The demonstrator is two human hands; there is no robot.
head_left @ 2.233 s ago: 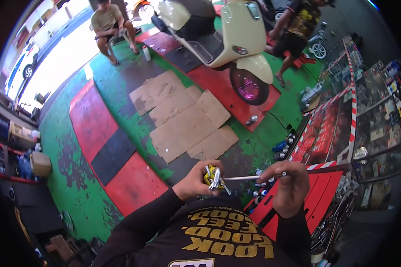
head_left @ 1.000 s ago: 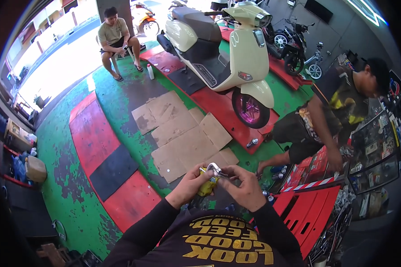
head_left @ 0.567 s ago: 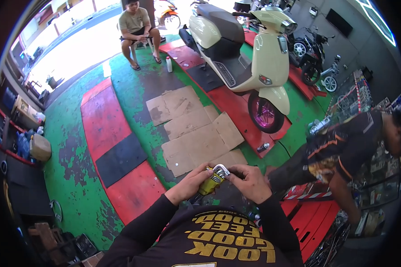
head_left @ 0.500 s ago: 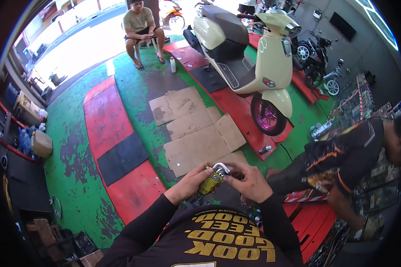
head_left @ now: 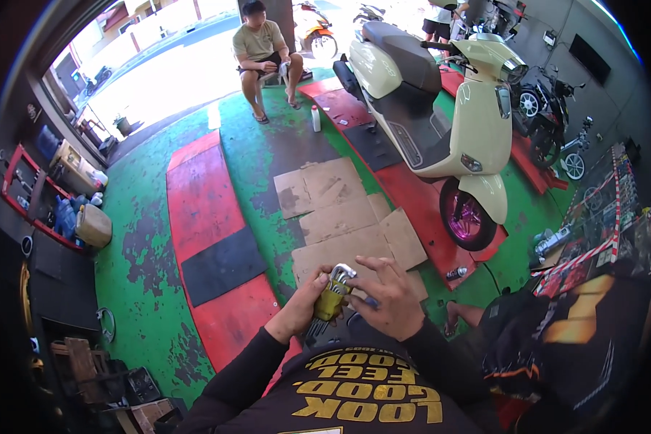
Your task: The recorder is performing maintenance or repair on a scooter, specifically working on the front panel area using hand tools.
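Observation:
My left hand (head_left: 302,307) grips a yellow holder of L-shaped hex keys (head_left: 330,304) at the lower middle, its bent silver ends on top and long dark shafts hanging below. My right hand (head_left: 388,300) is open beside it, index finger stretched up and apart from the others, thumb side at the holder's right. The undersides of both hands are hidden.
A cream scooter (head_left: 461,130) stands on a red platform (head_left: 456,264). Cardboard (head_left: 325,185) and a red-and-black ramp (head_left: 195,192) lie on the green floor. A co-worker (head_left: 571,340) bends close at my right; another person (head_left: 260,47) sits behind. Shelves (head_left: 32,192) line the left.
The long rod my right hand held earlier no longer shows in it; its fingers have risen from the holder and spread. The co-worker has moved lower, closer to me. The view has shifted.

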